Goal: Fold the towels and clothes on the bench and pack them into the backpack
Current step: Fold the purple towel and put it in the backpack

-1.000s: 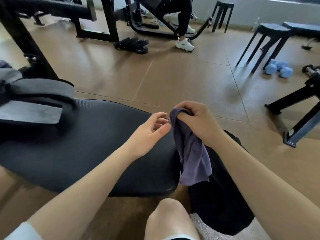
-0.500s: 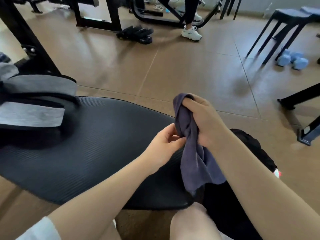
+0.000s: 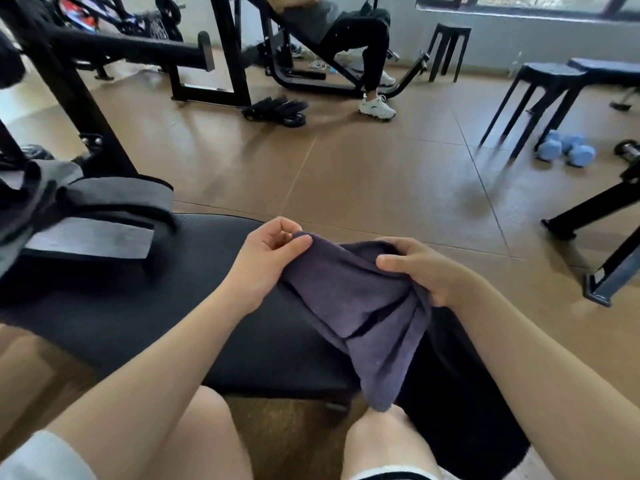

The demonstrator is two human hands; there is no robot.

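The black padded bench fills the lower left of my view, running from 9 o'clock toward centre. On its far end at 9 o'clock lies the grey and black backpack, straps flopped over the pad. A black garment hangs off the bench edge at 5 o'clock, beside my right knee. The purple towel is held up between my hands just above the bench at centre, its top edge stretched roughly level, the loose bulk sagging toward 6 o'clock and ending just over my knee (folds bunched near the right side). My left hand pinches the towel's upper left corner between thumb and forefinger, other fingers curled. My right hand grips the upper right edge, thumb laid flat on top, fingers wrapped behind the cloth. At 2 o'clock, well apart on the floor, sit pale blue dumbbells.
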